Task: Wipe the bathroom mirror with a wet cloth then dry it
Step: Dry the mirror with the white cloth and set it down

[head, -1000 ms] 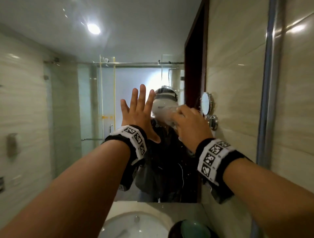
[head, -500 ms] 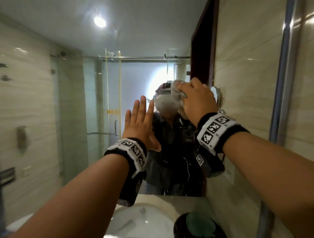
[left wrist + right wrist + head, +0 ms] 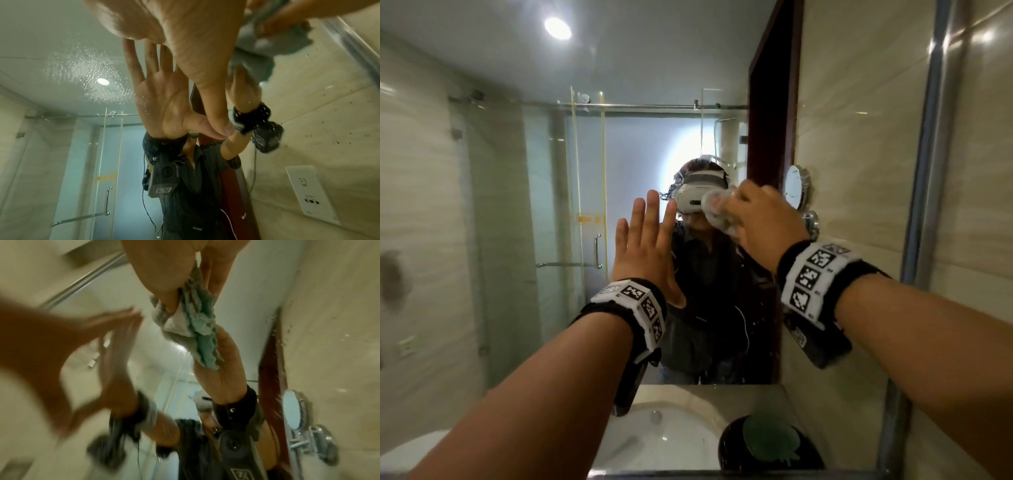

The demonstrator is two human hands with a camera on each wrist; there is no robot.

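Note:
The wall mirror (image 3: 544,192) fills the view, with water droplets (image 3: 82,65) on the glass. My left hand (image 3: 645,240) lies flat against it with straight fingers, left of my reflected head. In the left wrist view the left hand's palm (image 3: 164,24) meets its own reflection. My right hand (image 3: 746,212) grips a bunched grey and teal cloth (image 3: 717,214) and presses it on the glass, right of the left hand. The right wrist view shows the cloth (image 3: 195,327) crumpled between the fingers (image 3: 164,277), blurred.
A white sink basin (image 3: 671,435) lies below the mirror, with a dark round container with a green lid (image 3: 770,445) at its right. A round shaving mirror (image 3: 794,186) shows by the right hand. The metal frame strip (image 3: 924,171) and tiled wall (image 3: 983,205) stand at right.
The right hand carried the cloth up and to the right across the glass, then back down and slightly left. The left hand stayed flat on the mirror.

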